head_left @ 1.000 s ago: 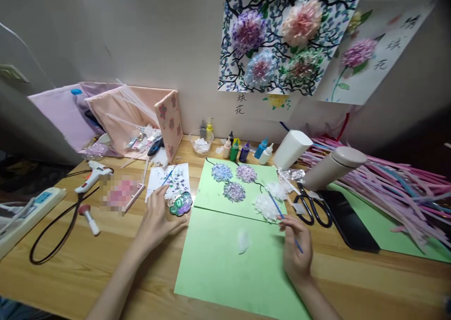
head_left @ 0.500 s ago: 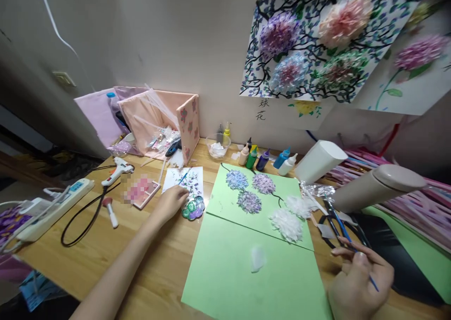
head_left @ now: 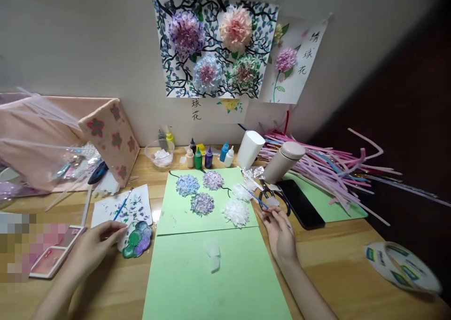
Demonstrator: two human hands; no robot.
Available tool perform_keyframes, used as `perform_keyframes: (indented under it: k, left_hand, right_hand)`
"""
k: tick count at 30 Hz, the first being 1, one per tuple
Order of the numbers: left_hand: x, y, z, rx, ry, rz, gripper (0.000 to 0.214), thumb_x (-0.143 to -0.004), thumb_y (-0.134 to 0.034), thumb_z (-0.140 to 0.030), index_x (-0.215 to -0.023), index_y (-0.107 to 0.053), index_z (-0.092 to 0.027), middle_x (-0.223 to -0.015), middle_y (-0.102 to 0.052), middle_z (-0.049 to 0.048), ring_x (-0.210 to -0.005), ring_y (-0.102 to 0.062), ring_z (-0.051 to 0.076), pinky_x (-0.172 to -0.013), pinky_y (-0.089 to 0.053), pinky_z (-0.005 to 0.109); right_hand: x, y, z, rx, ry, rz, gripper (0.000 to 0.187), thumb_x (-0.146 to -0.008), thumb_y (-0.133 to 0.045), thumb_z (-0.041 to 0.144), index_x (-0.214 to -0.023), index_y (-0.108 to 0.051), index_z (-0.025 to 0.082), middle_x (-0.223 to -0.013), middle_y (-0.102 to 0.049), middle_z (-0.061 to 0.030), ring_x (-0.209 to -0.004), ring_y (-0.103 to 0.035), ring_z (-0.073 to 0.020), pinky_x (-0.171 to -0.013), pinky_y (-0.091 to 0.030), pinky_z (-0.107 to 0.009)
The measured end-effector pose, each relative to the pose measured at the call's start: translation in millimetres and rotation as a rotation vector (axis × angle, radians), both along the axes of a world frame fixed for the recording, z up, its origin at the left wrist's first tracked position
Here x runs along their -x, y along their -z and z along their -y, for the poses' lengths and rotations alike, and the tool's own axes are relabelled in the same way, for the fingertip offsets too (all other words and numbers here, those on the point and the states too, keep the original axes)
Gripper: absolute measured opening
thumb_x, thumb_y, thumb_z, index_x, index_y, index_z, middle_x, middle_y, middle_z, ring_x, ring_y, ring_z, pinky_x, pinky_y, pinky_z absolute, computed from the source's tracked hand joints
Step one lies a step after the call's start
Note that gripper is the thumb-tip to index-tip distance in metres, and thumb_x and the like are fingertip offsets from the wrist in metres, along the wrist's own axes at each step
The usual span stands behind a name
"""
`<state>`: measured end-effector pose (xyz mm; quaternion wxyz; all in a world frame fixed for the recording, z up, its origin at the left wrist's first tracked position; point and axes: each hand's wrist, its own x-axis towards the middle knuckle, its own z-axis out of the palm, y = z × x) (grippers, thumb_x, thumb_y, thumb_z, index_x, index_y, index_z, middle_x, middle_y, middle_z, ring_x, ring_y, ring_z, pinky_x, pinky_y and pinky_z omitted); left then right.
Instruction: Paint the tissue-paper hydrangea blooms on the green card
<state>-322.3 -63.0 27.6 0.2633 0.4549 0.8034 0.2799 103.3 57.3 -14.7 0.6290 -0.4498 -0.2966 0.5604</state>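
The right hand [head_left: 282,238] pinches a thin blue paintbrush [head_left: 260,201], right of the frame's middle. It slants, tip pointing up and left near white flowers [head_left: 237,212]. Lower left, the left hand [head_left: 94,245] curls by the paint palette [head_left: 142,243]; its grip cannot be told.

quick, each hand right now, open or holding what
Left hand: at the palette, grip cannot be told.
Right hand: closed, holding a brush.
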Motion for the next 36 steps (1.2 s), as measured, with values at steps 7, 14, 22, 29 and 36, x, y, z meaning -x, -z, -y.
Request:
perform_keyframes:
  k: [7,14,22,29,36]
  left_hand:
    - [-20.4,-9.2,-3.4,-0.063,-0.129,0.278,0.049,-0.05,-0.075,-0.062,-0.072,-0.07,-0.019,-0.071,-0.072,0.0045,-0.069,-0.067,0.024,-0.064,-0.056,0.03]
    - [-37.1,-18.7,-8.0,-0.121,-0.19,0.401,0.051,-0.046,-0.079,-0.058,-0.073,-0.069,-0.016,-0.074,-0.071,0.0056,-0.068,-0.066,0.022,-0.064,-0.058,0.031]
    - [-65.7,-18.7,-12.4,-0.045,-0.033,0.562,0.039,-0.056,-0.078,-0.047,-0.075,-0.069,-0.015,-0.073,-0.071,0.0067,-0.065,-0.064,0.02,-0.062,-0.054,0.029]
    - [-125.0,-2.1,-28.6,-0.095,-0.108,0.697,0.038,-0.053,-0.08,-0.043,-0.071,-0.07,-0.012,-0.07,-0.069,0.0067,-0.063,-0.063,0.018,-0.063,-0.052,0.027]
    - [-162.3,9.0,-45.7,-0.309,-0.327,0.726,0.041,-0.055,-0.078,-0.047,-0.076,-0.066,-0.014,-0.078,-0.067,0.0031,-0.067,-0.062,0.015,-0.068,-0.053,0.027]
  right_hand:
    - [7.9,0.9,2.0,0.006,-0.049,-0.01,0.016,-0.07,-0.066,0.034,-0.074,-0.056,0.021,-0.071,-0.061,0.0024,-0.067,-0.059,-0.0125,-0.09,-0.049,-0.048]
    - [22.2,0.8,7.5,0.04,-0.137,-0.095,0.017,-0.067,-0.068,0.032,-0.072,-0.057,0.021,-0.07,-0.06,0.0025,-0.069,-0.057,-0.012,-0.093,-0.046,-0.05]
    - [22.6,-0.9,12.2,0.014,-0.292,-0.142,0.013,-0.069,-0.066,0.03,-0.068,-0.058,0.02,-0.075,-0.057,0.0015,-0.071,-0.056,-0.0131,-0.091,-0.048,-0.051]
    - [6.8,9.5,-15.1,-0.224,-0.108,0.214,0.021,-0.082,-0.055,0.038,-0.078,-0.063,0.019,-0.075,-0.061,-0.0013,-0.074,-0.06,-0.0139,-0.076,-0.05,-0.031]
    - [3.8,13.5,-41.1,-0.303,-0.092,0.274,0.04,-0.089,-0.043,0.046,-0.064,-0.058,0.019,-0.059,-0.058,0.0009,-0.057,-0.056,-0.0114,-0.059,-0.042,-0.025]
